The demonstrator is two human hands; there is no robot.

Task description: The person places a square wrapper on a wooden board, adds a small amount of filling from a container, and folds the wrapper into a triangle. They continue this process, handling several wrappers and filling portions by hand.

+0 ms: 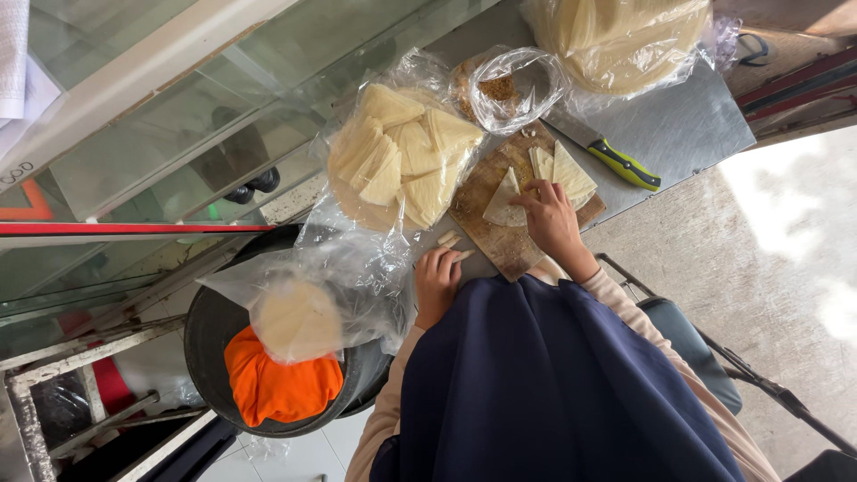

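Nearest the camera hangs a dark blue cloth (553, 384) worn by the person, with both forearms reaching out from under it.

The left hand (436, 284) rests on the table (687, 125) edge, fingers curled down over a few small pale scraps (452, 241); whether it actually pinches one I cannot tell. The right hand (551, 219) lies on the wooden board (500, 245), fingers bent and pressing on the cut wedges (561, 171) of thin pale wrapper; it holds them down rather than lifting anything. One more wedge (503, 203) lies just beside that hand on the board.

To the left, a black tub (210, 344) holds an orange cloth (278, 386) and a bagged round stack (297, 319) of uncut sheets.

Beyond the board, an open plastic bag holds a heap of wedges (406, 161) already cut. Near it sits a small bag (504, 85) of brownish filling, and a knife (611, 153) with a green and black handle lies untouched on the table.

Farthest off, a big bag of whole rounds (625, 36) waits at the table's end.

Judging by this, a good share is cut and piled, a few pieces are on the board, and two bagged stacks are left to cut.
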